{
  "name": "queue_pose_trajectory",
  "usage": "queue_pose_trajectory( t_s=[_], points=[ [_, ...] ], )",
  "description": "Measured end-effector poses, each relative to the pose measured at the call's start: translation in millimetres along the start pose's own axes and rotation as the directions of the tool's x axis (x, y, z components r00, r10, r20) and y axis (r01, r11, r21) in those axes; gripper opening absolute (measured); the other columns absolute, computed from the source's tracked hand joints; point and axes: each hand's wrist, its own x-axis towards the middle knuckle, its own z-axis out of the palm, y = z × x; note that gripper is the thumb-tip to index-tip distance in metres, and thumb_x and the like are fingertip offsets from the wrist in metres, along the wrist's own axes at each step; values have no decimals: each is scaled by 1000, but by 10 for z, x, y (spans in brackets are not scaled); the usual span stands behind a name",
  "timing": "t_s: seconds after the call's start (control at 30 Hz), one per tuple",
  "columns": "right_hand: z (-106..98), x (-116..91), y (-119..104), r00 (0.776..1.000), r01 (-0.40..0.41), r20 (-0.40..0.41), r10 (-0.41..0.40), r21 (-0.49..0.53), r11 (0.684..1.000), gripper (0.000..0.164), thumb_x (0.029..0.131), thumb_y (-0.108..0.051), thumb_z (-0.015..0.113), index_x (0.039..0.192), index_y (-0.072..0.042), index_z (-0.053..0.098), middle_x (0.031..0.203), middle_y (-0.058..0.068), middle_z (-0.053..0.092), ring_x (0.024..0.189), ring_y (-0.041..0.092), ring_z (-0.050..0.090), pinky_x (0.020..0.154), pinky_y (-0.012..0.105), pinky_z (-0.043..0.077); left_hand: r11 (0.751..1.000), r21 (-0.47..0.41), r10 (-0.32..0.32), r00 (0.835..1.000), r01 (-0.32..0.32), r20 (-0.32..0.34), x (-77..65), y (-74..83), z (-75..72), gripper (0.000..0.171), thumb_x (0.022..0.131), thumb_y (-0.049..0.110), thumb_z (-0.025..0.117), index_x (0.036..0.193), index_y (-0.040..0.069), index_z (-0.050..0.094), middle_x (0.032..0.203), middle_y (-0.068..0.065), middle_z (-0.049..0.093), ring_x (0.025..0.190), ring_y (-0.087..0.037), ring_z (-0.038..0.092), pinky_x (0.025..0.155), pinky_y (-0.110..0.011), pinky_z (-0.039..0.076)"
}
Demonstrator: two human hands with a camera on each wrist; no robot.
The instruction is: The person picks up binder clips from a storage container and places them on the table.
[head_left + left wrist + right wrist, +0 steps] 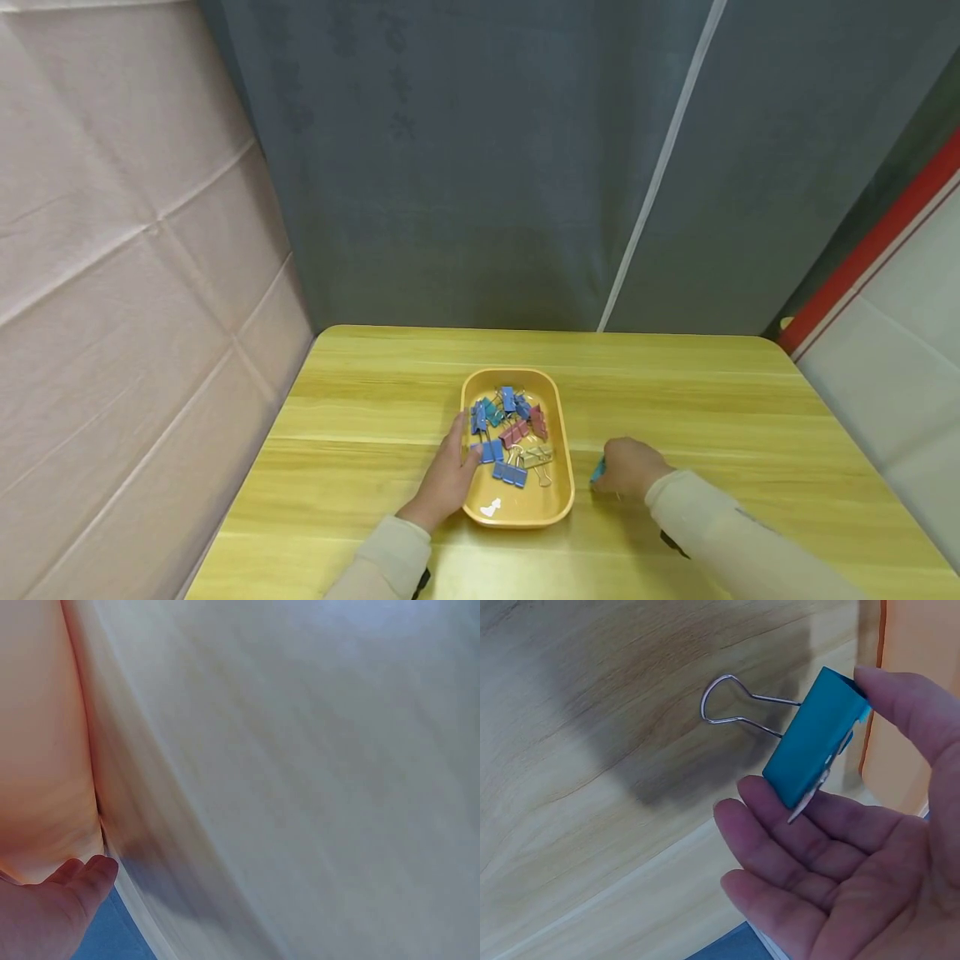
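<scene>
My right hand (632,468) pinches a teal binder clip (814,739) between thumb and fingers, just right of the yellow tray (566,492). One wire handle of the clip sticks out toward the table; the other lies against its body near my fingers. At the tray's left side, my left hand (444,483) holds the wall, with the thumb over the rim and the fingers along the outside. Inside the tray lie several binder clips: blue ones (510,474), pink ones (514,433), a yellow one (536,456) and a teal one (492,412).
The tray stands on a wood-grain table (360,400) with rounded corners. A dark grey curtain (465,167) hangs behind the table. To the left is a pale cloth wall (135,292), and to the right a white panel with a red edge (862,258).
</scene>
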Motion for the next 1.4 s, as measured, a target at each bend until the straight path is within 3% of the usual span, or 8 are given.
queue_pose_trajectory(
  t_s=[0.23,0.5,0.77,1.2,1.4],
  points=[
    [9,-16,-20,1000,-11,16,11,-20,1000,31,72,-22,72,59,-12,45,55,-2,44,51,13,40,49,25,34,1000,-10,3,1000,-3,-3,4,-1,1,64,95,40,37,146,20,5,149,-4,14,132,-29,21,107,-46,18],
    [39,-27,-65,999,-32,33,33,-35,999,37,73,-22,70,51,-16,42,47,-6,39,45,10,36,44,20,31,1000,-13,4,1000,-4,-15,-1,-15,17,63,95,35,40,146,19,7,148,-5,17,131,-31,23,106,-49,19],
    [59,-40,-107,999,-29,31,31,-56,998,33,74,-25,70,52,-12,49,47,-5,41,46,11,39,45,23,38,1000,-20,2,1000,-2,-19,2,-21,21,62,95,35,40,146,21,7,148,-7,18,131,-32,25,105,-49,20],
    [93,1,-130,998,-65,7,66,-124,990,37,73,-30,69,49,-14,46,46,-5,38,44,10,36,41,22,34,1000,-14,4,1000,-4,-14,-6,-22,17,66,92,49,35,146,20,6,148,-3,16,132,-29,22,106,-47,19],
    [85,-4,-151,997,-78,17,81,-134,988,37,73,-32,69,49,-13,49,45,-6,38,43,9,37,40,19,34,1000,-21,14,1000,-14,-24,-8,-13,16,64,94,39,39,146,19,7,148,-7,18,131,-32,24,106,-48,20]
  ],
)
